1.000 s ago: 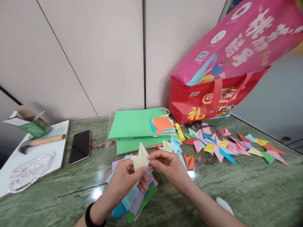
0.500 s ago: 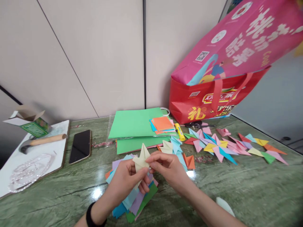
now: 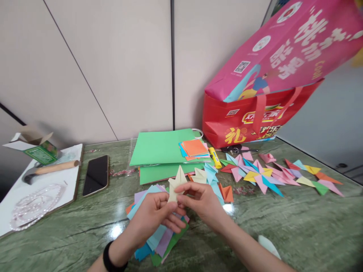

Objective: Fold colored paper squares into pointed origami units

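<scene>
Soft, even indoor light fills the scene, moderately bright, with pale wall panels (image 3: 113, 68) looking slightly grey. Two white patches of glare shine on the glossy green surface (image 3: 93, 221), one on either side of the hands, suggesting light from overhead. Shadows are faint. The far left edge falls into darkness. Wide-angle distortion stretches the pink bag (image 3: 286, 60) at upper right; the open box (image 3: 42, 151) at left looks smeared. Fine print is blurred.
</scene>
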A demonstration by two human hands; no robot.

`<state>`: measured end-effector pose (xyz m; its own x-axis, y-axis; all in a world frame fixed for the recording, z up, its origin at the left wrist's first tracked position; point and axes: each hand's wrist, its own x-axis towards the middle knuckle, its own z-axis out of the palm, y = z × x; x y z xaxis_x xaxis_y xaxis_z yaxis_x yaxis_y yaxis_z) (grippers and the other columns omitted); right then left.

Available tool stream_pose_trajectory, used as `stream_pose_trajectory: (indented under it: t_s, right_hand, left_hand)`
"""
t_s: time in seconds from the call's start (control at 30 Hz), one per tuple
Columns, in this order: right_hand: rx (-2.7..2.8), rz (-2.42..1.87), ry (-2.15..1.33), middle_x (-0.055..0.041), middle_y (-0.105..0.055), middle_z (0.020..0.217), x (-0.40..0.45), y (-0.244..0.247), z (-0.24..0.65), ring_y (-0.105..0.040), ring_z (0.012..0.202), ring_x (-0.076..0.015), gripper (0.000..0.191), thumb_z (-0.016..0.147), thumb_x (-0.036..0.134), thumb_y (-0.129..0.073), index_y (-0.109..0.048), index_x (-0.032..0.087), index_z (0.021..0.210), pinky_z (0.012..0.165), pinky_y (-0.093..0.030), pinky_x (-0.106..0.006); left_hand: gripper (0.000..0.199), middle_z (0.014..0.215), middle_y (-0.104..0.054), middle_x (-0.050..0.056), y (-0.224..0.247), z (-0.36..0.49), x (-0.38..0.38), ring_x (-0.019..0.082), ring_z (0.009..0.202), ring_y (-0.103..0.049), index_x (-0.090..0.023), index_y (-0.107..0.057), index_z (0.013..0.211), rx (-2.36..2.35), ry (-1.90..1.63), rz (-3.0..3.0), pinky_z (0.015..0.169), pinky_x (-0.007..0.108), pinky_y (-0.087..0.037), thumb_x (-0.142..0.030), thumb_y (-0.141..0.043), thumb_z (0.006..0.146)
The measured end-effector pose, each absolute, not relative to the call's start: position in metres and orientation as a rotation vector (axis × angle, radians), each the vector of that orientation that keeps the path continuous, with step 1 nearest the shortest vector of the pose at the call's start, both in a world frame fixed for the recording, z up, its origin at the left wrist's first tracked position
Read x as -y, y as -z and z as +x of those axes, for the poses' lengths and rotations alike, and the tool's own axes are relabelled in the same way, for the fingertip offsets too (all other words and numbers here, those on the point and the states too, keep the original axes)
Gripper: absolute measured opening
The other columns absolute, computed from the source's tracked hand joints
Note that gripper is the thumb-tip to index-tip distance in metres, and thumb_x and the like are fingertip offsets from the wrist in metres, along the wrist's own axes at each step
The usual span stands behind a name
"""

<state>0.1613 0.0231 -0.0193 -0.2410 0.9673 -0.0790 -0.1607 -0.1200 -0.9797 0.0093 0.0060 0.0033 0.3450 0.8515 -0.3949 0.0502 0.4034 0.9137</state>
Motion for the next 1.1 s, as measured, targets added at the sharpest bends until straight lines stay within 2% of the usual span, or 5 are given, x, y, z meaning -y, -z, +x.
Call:
stream_pose_trajectory:
  t_s: [0.33,0.5,0.7,0.87,1.1]
  right_hand:
    - [1.291,-1.085,-1.519,0.0049,-0.051,0.053,-0.023,0.022,0.157,-0.054,0.048,-0.011,0.016,0.066,0.025,-0.063,-0.064,0.016,0.079,0.041,-0.042,-0.021]
    - [1.207,-1.073,-1.402,0.0015,-0.059,0.062,-0.027,0.024,0.161,-0.06,0.054,-0.0125,0.019,0.067,0.031,-0.065,-0.063,0.016,0.079,0.054,-0.05,-0.026]
    - [1.32,-1.224,-1.062,-0.0045,-0.059,0.08,-0.041,0.03,0.178,-0.058,0.052,-0.0124,0.018,0.073,0.031,-0.058,-0.063,0.017,0.083,0.05,-0.051,-0.027]
    - [1.397,-1.265,-0.904,-0.0076,-0.061,0.088,-0.045,0.031,0.185,-0.058,0.054,-0.0133,0.018,0.077,0.031,-0.054,-0.063,0.018,0.084,0.051,-0.052,-0.029]
    - [1.469,-1.345,-0.74,-0.0091,-0.062,0.087,-0.048,0.028,0.19,-0.058,0.064,-0.0169,0.02,0.078,0.029,-0.051,-0.064,0.016,0.086,0.053,-0.049,-0.028]
  left_hand:
    - [0.032,0.042,-0.063,0.001,-0.004,0.009,-0.007,0.012,0.035,-0.056,-0.017,-0.049,0.052,-1.249,-0.603,1.227,0.038,0.02,-0.042,-0.04,-0.062,0.069]
    - [0.029,0.041,-0.06,0.0,-0.001,0.009,-0.008,0.011,0.033,-0.052,-0.018,-0.049,0.052,-1.33,-0.607,1.284,0.034,0.018,-0.036,-0.037,-0.059,0.07]
    - [0.006,0.057,-0.061,-0.001,0.001,-0.016,-0.018,0.018,0.056,-0.057,-0.021,-0.061,0.065,-1.598,-0.635,1.833,0.053,0.026,-0.041,-0.026,-0.064,0.066]
    - [0.041,0.103,-0.061,0.01,-0.001,-0.021,-0.018,0.03,0.098,-0.053,-0.019,-0.059,0.1,-1.758,-0.328,2.125,0.081,0.039,-0.04,-0.021,-0.069,0.06]
    - [0.076,0.116,-0.049,0.012,0.006,-0.007,-0.01,0.033,0.11,-0.043,-0.021,-0.049,0.118,-1.704,-0.079,2.148,0.088,0.042,-0.037,-0.024,-0.079,0.048]
